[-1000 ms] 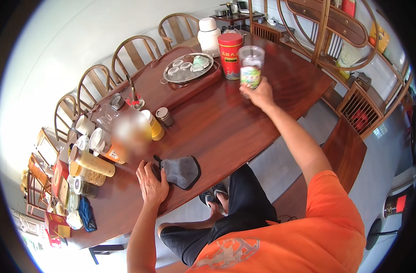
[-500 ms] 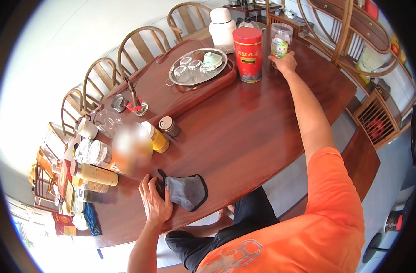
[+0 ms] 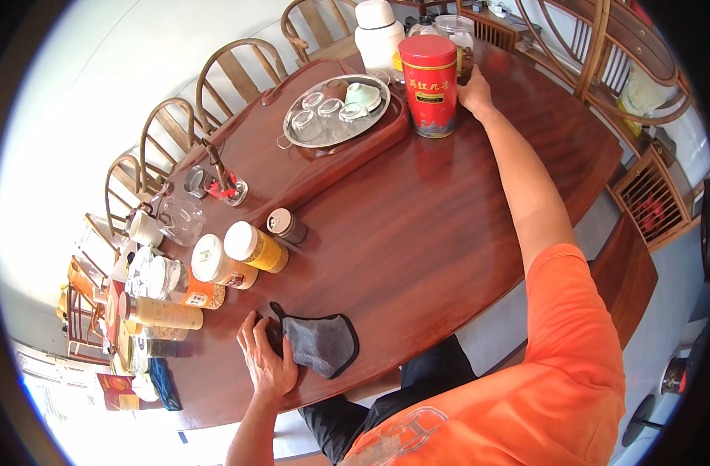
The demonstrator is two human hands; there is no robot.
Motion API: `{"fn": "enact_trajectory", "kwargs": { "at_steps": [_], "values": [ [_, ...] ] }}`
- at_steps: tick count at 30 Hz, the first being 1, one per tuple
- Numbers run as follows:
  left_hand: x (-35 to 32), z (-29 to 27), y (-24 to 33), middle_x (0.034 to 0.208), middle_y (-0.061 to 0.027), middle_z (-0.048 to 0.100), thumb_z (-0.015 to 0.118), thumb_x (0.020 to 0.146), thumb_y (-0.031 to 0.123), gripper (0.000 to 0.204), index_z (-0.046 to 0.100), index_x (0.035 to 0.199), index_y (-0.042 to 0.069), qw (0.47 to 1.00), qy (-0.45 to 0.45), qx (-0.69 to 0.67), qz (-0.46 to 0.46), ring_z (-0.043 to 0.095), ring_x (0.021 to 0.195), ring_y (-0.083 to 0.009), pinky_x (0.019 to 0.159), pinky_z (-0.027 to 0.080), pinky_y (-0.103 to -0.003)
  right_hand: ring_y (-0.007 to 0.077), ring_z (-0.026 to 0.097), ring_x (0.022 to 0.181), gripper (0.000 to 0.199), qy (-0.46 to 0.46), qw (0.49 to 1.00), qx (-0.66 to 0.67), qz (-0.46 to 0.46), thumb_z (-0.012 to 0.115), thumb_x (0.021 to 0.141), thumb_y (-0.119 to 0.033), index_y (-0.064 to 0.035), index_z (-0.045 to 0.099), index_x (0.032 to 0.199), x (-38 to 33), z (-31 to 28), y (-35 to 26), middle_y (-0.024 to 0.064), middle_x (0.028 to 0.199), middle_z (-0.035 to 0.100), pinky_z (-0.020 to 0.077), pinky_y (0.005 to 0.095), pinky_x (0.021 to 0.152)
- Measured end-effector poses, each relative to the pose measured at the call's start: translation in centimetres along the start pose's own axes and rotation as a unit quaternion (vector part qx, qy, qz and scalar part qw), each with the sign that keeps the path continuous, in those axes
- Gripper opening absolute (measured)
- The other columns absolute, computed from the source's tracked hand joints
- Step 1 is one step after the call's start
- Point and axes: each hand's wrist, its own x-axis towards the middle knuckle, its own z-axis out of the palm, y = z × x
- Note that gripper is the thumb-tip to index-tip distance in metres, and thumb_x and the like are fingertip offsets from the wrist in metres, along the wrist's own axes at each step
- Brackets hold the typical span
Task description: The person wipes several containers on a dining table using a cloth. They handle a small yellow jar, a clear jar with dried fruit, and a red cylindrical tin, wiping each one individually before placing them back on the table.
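Observation:
My right hand (image 3: 476,93) reaches far across the dark wooden table (image 3: 448,233) and is closed around the lower part of a clear lidded jar (image 3: 457,37). The jar stands on the table just behind a tall red tin (image 3: 428,85). My left hand (image 3: 268,365) lies flat near the table's front edge, fingers spread. Its fingertips touch the left edge of a folded grey cloth (image 3: 324,342).
A round metal tray (image 3: 289,140) with glass cups sits on a wooden tea board left of the tin, a white flask (image 3: 378,35) behind it. Several jars, including a yellow one (image 3: 254,247), and a small brown shaker (image 3: 286,225) crowd the left end. Wooden chairs (image 3: 230,74) line the far side.
My right hand has carried the clear jar farther away across the table and brought it down behind the red tin. My left hand stays by the grey cloth.

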Motion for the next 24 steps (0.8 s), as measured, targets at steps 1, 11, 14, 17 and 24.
{"fn": "enact_trajectory", "kwargs": {
  "at_steps": [1, 11, 14, 17, 24],
  "values": [
    [-0.1, 0.0, -0.1, 0.152, -0.031, 0.045, 0.069, 0.09, 0.012, 0.052, 0.052, 0.137, -0.004, 1.0, 0.001, -0.002, 0.001, 0.042, 0.139, -0.0514, 0.119, 0.034, -0.061, 0.0454, 0.059, 0.138, 0.113, -0.009, 1.0, -0.001, -0.008, 0.087, 0.08, -0.039, 0.0123, 0.028, 0.162, -0.2, 0.2, -0.2, 0.0392, 0.143, 0.06, 0.0493, 0.0462, 0.114],
    [0.3, 0.2, 0.1, 0.15, -0.0314, 0.047, 0.069, 0.091, 0.012, 0.049, 0.053, 0.135, -0.004, 1.0, 0.013, -0.008, 0.01, 0.044, 0.137, -0.0509, 0.118, 0.035, -0.06, 0.0462, 0.063, 0.133, 0.083, -0.076, 0.995, 0.02, -0.062, 0.083, 0.08, -0.021, 0.0143, 0.048, 0.146, -3.2, -3.3, 0.7, 0.0386, 0.137, 0.064, 0.0505, 0.0472, 0.111],
    [-0.2, 0.4, -0.3, 0.15, -0.0313, 0.047, 0.069, 0.092, 0.012, 0.049, 0.054, 0.135, -0.003, 1.0, 0.018, -0.002, 0.001, 0.044, 0.137, -0.051, 0.118, 0.035, -0.06, 0.038, 0.063, 0.135, 0.077, -0.251, 0.946, 0.189, -0.076, 0.082, 0.079, -0.009, 0.008, 0.052, 0.147, -6.9, -5.7, -0.7, 0.0297, 0.143, 0.065, 0.0514, 0.0439, 0.11],
    [-0.3, 0.8, -0.8, 0.15, -0.0312, 0.047, 0.069, 0.092, 0.014, 0.048, 0.054, 0.135, -0.003, 1.0, 0.021, -0.005, 0.007, 0.044, 0.137, -0.051, 0.118, 0.036, -0.06, 0.0327, 0.057, 0.144, 0.085, -0.292, 0.924, 0.212, -0.124, 0.088, 0.08, -0.013, 0.0039, 0.049, 0.153, -9.8, -5.4, -1.2, 0.0254, 0.145, 0.065, 0.0471, 0.0422, 0.116],
    [-0.3, 0.8, -0.7, 0.152, -0.0308, 0.047, 0.072, 0.094, 0.02, 0.05, 0.056, 0.135, -0.004, 0.999, 0.035, -0.011, -0.001, 0.043, 0.141, -0.0501, 0.121, 0.035, -0.058, 0.043, 0.068, 0.124, 0.058, -0.131, 0.98, 0.064, -0.135, 0.087, 0.082, -0.021, -0.0033, 0.066, 0.133, -10.7, -2.5, -3.3, 0.0256, 0.129, 0.073, 0.0541, 0.0493, 0.105]
  ]
}}
